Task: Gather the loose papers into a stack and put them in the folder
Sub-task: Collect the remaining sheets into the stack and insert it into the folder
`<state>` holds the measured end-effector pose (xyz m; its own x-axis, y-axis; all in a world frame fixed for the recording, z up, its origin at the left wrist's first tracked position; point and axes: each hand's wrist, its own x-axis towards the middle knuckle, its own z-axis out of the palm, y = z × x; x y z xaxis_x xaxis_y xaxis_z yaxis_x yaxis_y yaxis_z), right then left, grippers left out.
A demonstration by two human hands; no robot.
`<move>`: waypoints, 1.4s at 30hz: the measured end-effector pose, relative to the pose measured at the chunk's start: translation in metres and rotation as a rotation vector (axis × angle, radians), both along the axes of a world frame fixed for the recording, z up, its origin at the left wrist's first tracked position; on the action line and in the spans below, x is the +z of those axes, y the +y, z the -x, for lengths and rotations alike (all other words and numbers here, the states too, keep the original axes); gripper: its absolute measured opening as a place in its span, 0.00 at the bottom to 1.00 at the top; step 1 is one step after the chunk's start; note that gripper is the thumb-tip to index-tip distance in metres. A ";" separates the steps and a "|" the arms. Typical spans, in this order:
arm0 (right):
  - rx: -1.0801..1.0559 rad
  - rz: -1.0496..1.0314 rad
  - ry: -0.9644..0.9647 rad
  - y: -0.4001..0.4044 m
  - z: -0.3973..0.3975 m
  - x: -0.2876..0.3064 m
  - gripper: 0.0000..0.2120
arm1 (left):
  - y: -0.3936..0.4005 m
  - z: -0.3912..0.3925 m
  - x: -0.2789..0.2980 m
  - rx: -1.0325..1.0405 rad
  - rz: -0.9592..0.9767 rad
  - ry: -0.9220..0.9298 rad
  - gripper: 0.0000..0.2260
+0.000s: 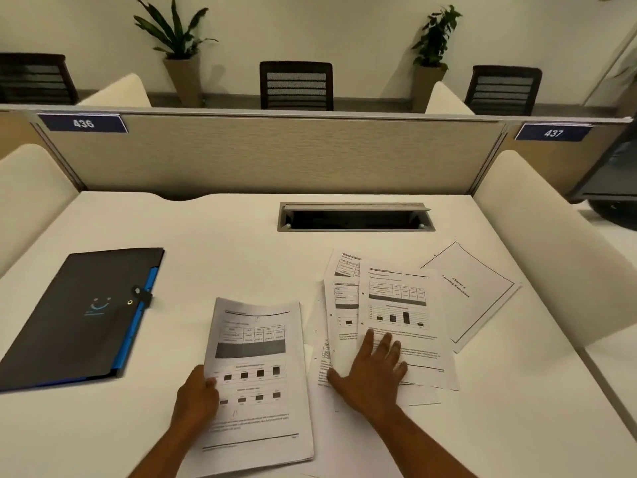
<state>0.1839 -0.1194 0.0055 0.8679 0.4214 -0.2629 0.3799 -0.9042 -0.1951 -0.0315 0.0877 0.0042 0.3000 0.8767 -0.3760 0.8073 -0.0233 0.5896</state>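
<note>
White bench (pixel 220 236) carries it all: dark folder (pixel 79 315) closed at nine o'clock, loose papers (pixel 400 315) fanned at three o'clock. Left hand (pixel 196 396) pinches a stapled sheaf (pixel 255 381) at six o'clock; right hand (pixel 370 369) presses flat, fingers spread, on the loose papers.

From my remote station the head view reads dim and warm, lit evenly from overhead. I see soft, faint shadows under the papers (pixel 403 326) and beside the folder (pixel 79 319). No glare registers on the white desk (pixel 213 257). Wide-angle distortion bows the partition (pixel 272 153) and desk edges. Printed text is soft and unreadable; the plants (pixel 172 29) appear slightly blurred.
</note>
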 end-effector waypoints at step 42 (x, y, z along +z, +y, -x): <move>0.007 0.054 0.017 -0.012 0.109 -0.004 0.60 | 0.067 0.046 0.011 -0.211 0.146 -0.139 0.13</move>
<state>0.0746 -0.1318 0.0015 0.8601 0.4124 -0.3003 0.3836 -0.9108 -0.1524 -0.0771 0.1548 0.0157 0.5270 0.7292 -0.4366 0.7052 -0.0884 0.7035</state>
